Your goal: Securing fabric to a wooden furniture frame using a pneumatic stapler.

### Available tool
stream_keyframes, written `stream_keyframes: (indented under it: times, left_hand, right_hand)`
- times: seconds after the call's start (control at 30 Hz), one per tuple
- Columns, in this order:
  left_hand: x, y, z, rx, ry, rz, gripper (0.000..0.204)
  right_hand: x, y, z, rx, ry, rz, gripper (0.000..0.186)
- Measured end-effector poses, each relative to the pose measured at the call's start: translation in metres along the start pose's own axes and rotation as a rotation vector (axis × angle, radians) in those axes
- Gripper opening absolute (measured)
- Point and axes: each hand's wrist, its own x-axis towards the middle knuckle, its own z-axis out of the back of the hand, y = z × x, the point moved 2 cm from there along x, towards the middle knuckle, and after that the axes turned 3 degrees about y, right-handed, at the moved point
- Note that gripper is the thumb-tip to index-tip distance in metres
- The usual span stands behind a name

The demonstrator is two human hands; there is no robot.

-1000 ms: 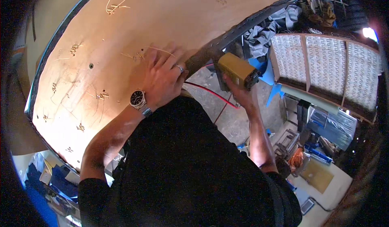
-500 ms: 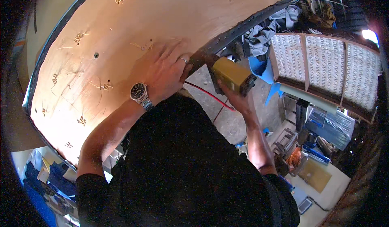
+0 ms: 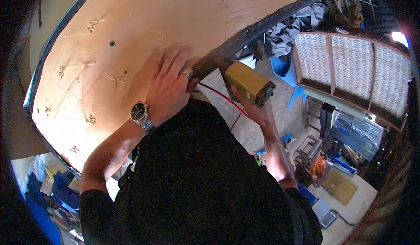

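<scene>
A large light-brown wooden panel (image 3: 170, 13) with a dark fabric strip (image 3: 251, 31) along its edge fills the upper left. Staples show along that strip. My left hand (image 3: 168, 81) lies on the panel with fingers stretched out, its thumb at the strip by the near edge. On that wrist is a metal watch (image 3: 140, 112). My right hand (image 3: 253, 107) is wrapped round a pneumatic staple gun (image 3: 250, 81) with a yellowish body. The gun's nose end is at the panel edge, just right of my left hand; exact contact is hidden. A red hose (image 3: 225, 98) runs beneath it.
A wooden frame with zigzag springs (image 3: 352, 66) stands at the right. Grey fabric (image 3: 284, 37) is heaped near a blue bucket (image 3: 281, 70). A table (image 3: 365, 192) at lower right holds a phone (image 3: 328, 219). Knotted strings (image 3: 117, 79) dot the panel.
My left hand has slid a little left and nearer along the panel's edge. The staple gun in my right hand has shifted slightly left. The panel's marks appear slightly shifted.
</scene>
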Motion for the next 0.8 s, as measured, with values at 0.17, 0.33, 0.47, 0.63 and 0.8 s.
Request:
stream_keyframes:
  times: [0.17,0.33,0.47,0.63,0.8]
  left_hand:
    - [-0.024,0.001,0.011,-0.001,-0.049,-0.02,0.027]
    - [-0.049,0.008,0.026,0.065,0.075,-0.015,0.021]
    - [-0.051,0.016,0.028,0.108,-0.013,-0.128,0.021]
    - [-0.049,0.019,0.024,0.153,-0.135,-0.187,0.02]
    - [-0.05,0.019,0.032,0.127,-0.064,-0.17,0.022]
  right_hand:
    - [-0.009,0.007,-0.013,0.079,-0.009,0.111,0.037]
    - [-0.013,0.016,-0.014,0.09,-0.028,0.059,0.04]
    - [-0.026,0.02,-0.021,0.166,0.006,-0.067,0.04]
    - [-0.032,0.024,-0.038,0.089,-0.02,0.009,0.041]
    - [-0.04,0.029,-0.047,0.08,-0.035,-0.003,0.039]
